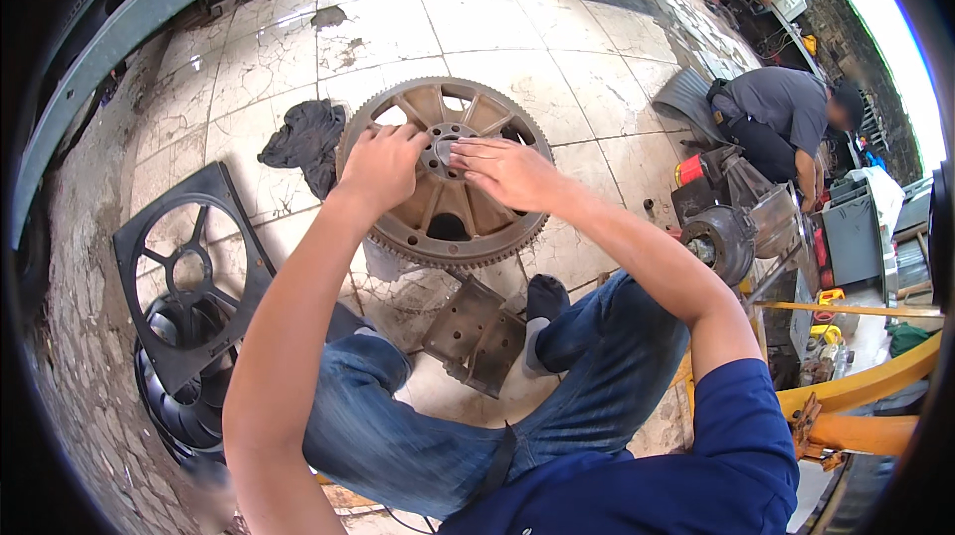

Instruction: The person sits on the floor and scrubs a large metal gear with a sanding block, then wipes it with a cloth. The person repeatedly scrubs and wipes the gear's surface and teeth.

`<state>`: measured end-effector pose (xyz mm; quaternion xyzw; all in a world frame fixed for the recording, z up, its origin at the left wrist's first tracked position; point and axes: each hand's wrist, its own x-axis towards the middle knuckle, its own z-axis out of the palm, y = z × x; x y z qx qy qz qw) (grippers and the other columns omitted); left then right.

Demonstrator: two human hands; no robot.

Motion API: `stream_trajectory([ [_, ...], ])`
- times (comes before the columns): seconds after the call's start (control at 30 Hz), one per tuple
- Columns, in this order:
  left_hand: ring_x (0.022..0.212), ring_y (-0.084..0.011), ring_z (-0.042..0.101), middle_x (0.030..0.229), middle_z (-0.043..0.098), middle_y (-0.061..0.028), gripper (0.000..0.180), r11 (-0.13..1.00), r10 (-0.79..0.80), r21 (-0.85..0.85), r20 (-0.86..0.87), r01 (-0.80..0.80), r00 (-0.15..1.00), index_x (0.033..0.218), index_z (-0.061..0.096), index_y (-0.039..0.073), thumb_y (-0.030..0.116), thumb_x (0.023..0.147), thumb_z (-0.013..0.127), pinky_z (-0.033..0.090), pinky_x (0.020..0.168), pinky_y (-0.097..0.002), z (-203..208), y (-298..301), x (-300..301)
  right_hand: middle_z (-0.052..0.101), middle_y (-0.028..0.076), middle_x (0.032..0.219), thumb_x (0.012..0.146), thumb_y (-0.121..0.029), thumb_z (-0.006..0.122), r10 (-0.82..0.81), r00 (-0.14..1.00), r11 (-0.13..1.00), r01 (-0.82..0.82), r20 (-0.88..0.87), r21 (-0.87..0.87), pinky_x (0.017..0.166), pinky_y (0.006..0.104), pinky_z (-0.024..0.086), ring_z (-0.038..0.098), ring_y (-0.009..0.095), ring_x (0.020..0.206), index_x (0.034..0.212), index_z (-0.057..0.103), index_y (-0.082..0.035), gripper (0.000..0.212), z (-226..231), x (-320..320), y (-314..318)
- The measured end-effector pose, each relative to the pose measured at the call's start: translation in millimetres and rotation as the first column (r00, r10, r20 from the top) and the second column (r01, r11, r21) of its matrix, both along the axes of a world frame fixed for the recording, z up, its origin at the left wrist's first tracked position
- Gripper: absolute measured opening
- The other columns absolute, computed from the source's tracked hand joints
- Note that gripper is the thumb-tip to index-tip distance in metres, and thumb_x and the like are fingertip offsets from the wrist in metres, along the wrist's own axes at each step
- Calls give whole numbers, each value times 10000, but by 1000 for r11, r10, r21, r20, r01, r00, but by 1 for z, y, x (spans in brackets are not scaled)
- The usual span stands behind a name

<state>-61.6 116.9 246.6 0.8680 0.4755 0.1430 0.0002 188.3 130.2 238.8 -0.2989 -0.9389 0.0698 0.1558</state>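
A large toothed flywheel (477,214) lies in front of me, with spokes, dark gaps and a ring of bolt holes round its hub. On its left side my left hand (383,167) presses close to the hub, fingers bent round the metal and their tips partly hidden. My right hand (512,173) lies across the hub from the right, its fingers stretched out and flat over the centre. Between my feet, just below the flywheel, is a rusty metal bracket plate (476,336) with holes.
A black fan shroud (221,199) leans at the left over a dark fan (184,401). Dark cloth (306,145) lies on the tiled floor (477,23). To the right are a greasy metal housing (731,232), a crouching person (776,112), a grey crate (854,242) and a yellow-orange frame (865,431).
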Motion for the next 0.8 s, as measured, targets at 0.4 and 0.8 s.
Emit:
stream_trajectory([
  [0.4, 1107, -282, 601, 1163, 627, -87, 421, 995, 96, -31, 49, -95, 994, 1236, 587, 99, 36, 820, 564, 484, 934, -445, -4, -6, -10, 570, 131, 1373, 970, -167, 530, 65, 997, 996, -67, 37, 58, 1129, 384, 389, 497, 263, 1322, 1272, 612, -33, 340, -4, -22, 6],
  [0.8, 1071, -265, 595, 1102, 617, -81, 324, 989, 65, 131, 76, -75, 995, 1157, 617, 95, 51, 839, 572, 469, 919, -419, -9, 16, -6, 583, 142, 1351, 981, -214, 512, 3, 992, 999, 2, -126, 36, 1137, 383, 367, 509, 282, 1303, 1257, 616, -27, 350, -17, -1, 19],
])
